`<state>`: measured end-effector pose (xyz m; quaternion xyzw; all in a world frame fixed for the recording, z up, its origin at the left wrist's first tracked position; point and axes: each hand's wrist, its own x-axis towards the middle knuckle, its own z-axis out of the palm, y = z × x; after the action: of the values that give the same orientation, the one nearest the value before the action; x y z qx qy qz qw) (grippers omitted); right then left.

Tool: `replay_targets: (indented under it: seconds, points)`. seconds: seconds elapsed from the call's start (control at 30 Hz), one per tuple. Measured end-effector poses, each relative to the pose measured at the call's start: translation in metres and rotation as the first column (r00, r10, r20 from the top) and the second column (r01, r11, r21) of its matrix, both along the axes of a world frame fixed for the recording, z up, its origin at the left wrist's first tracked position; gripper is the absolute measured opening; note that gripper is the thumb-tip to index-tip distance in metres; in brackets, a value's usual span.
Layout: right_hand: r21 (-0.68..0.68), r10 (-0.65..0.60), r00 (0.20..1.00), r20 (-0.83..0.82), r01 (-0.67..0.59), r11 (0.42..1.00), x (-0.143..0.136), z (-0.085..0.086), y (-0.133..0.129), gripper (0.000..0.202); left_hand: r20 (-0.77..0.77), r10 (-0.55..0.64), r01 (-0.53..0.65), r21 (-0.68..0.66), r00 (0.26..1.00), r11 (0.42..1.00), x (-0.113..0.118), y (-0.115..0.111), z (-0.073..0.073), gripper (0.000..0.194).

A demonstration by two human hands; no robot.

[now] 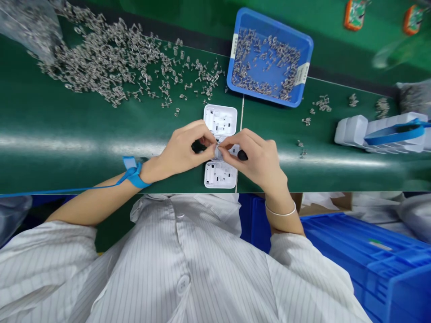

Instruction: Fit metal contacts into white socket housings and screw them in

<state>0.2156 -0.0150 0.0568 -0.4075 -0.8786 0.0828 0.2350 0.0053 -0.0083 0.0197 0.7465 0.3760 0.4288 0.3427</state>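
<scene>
Three white plastic casings lie in a column on the green bench: a far one point(220, 120), a middle one point(232, 151) partly covered by fingers, and a near one point(220, 175). Over the middle casing, my left hand point(190, 146) and my right hand point(257, 157) meet with thumb and index finger pinched. A tiny metallic piece shows between the fingertips, too small to make out clearly. A blue strap circles my left wrist. Loose metal springs point(111, 58) are heaped at the far left.
A blue tray point(269, 96) with metal springs stands beyond the casings. Small spring clusters point(323, 103) and white plastic parts point(357, 130) with a blue strap lie to the right. Two orange-and-green parts point(355, 14) sit at the back right. Blue crates point(367, 255) stand below the bench edge.
</scene>
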Motion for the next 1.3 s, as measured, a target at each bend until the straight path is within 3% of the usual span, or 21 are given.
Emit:
replay_targets:
  seconds: [0.17,0.27,0.33,0.47,0.6,0.8,1.03,1.2,1.3]
  points:
    - [-0.108,-0.101,0.994,-0.031,0.097,0.989,-0.003,0.002,0.010,0.008,0.035,0.072,-0.066,-0.147,0.997,0.987,-0.001,0.002,-0.001,0.009]
    - [-0.221,-0.246,0.967,-0.065,0.227,0.949,-0.006,0.003,0.026,0.008,-0.098,0.113,-0.118,-0.044,0.989,0.992,-0.004,0.005,-0.002,0.024]
    - [-0.284,-0.283,0.958,-0.057,0.256,0.924,-0.010,0.002,0.040,0.010,-0.228,0.088,-0.074,0.067,0.970,0.995,-0.006,0.008,-0.006,0.027]
    - [-0.341,-0.228,0.974,0.014,0.219,0.914,-0.020,-0.007,0.068,0.016,-0.486,0.096,0.013,0.216,0.868,0.976,-0.005,0.010,-0.020,0.032]
    - [-0.364,-0.203,0.975,0.091,0.222,0.904,-0.029,-0.019,0.082,0.015,-0.562,0.094,0.059,0.248,0.822,0.967,-0.004,0.010,-0.025,0.038]
    - [-0.305,-0.210,0.972,0.103,0.232,0.924,-0.031,-0.031,0.085,0.018,-0.552,0.123,0.050,0.288,0.825,0.956,-0.003,0.009,-0.022,0.040]
    - [-0.267,-0.255,0.951,0.176,0.295,0.917,-0.031,-0.032,0.081,0.018,-0.542,0.101,0.056,0.265,0.834,0.963,-0.002,0.009,-0.023,0.041]
    - [-0.120,-0.178,0.958,0.223,0.208,0.971,-0.031,-0.032,0.070,0.016,-0.527,0.071,0.056,0.221,0.847,0.974,-0.003,0.010,-0.021,0.038]
    - [-0.111,-0.145,0.952,0.269,0.180,0.977,-0.029,-0.026,0.059,0.018,-0.526,0.064,0.068,0.227,0.848,0.972,-0.003,0.011,-0.020,0.037]
